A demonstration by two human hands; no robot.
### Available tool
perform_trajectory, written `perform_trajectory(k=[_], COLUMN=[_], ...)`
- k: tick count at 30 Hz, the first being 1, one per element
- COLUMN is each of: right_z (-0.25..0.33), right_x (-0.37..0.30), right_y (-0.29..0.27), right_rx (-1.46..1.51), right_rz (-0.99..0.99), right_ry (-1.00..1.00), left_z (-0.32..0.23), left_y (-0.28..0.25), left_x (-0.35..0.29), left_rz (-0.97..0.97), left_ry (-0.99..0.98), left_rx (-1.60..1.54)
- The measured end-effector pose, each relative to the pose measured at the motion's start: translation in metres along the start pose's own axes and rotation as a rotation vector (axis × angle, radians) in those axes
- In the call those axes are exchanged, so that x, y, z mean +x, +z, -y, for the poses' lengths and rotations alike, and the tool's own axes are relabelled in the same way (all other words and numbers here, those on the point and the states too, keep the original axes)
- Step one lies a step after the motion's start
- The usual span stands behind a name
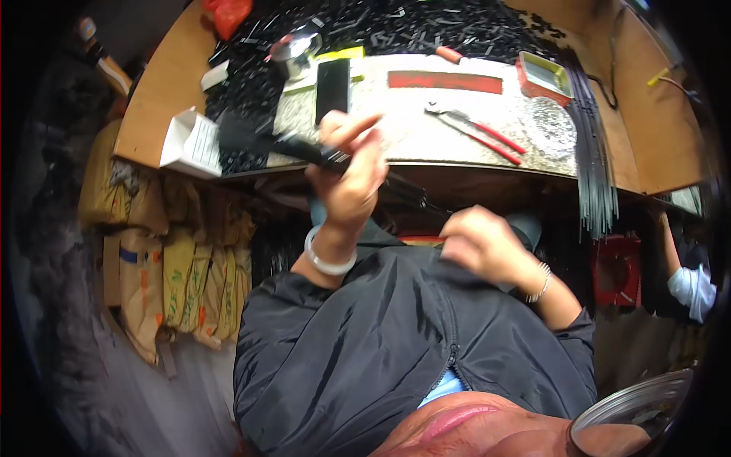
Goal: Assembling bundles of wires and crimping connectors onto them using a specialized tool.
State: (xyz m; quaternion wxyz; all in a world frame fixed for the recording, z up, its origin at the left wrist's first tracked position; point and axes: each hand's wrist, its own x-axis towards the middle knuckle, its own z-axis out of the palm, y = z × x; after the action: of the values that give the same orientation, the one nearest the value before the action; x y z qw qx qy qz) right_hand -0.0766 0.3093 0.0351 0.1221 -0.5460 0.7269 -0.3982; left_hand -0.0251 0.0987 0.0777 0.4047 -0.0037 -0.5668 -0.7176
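My left hand [354,175] is closed around a long black bundle of thin strips [301,151], held in front of the table edge. The bundle's wide far-left end is smeared by motion, so its exact kind is unclear. Toward the lower right its thin end runs close to my right hand [483,242]. That hand is blurred, its fingers curled in front of my jacket; what they grip is hidden. A black phone [333,87] lies just beyond my left fingers. Red-handled pliers [476,131] rest on the pale work surface [403,137].
Black pieces [411,30] heap along the table's back. A metal container [295,55] and white box [192,142] are at left; a red bar [445,81], tin [544,76] and dark rods [594,152] farther right. Wooden side boards [164,84] flank the table. Sacks [141,282] stand below left.
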Motion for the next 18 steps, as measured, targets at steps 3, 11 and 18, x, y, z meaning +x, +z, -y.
perform_trajectory(k=[3, 11, 18], right_z=[-0.009, 0.029, -0.036], right_x=[-0.043, -0.013, 0.008], right_y=[0.032, -0.014, 0.06], right_rx=[0.45, 1.004, 0.95], right_rz=[0.099, -0.909, -0.787], right_ry=[0.228, -0.469, 0.327], left_z=[-0.011, 0.051, 0.01], left_y=[0.004, 0.023, 0.048], left_x=[-0.014, -0.088, -0.011], left_rz=[0.004, 0.56, 0.745], left_ry=[-0.116, -1.313, -0.028], left_rx=[-0.55, -0.754, 0.26])
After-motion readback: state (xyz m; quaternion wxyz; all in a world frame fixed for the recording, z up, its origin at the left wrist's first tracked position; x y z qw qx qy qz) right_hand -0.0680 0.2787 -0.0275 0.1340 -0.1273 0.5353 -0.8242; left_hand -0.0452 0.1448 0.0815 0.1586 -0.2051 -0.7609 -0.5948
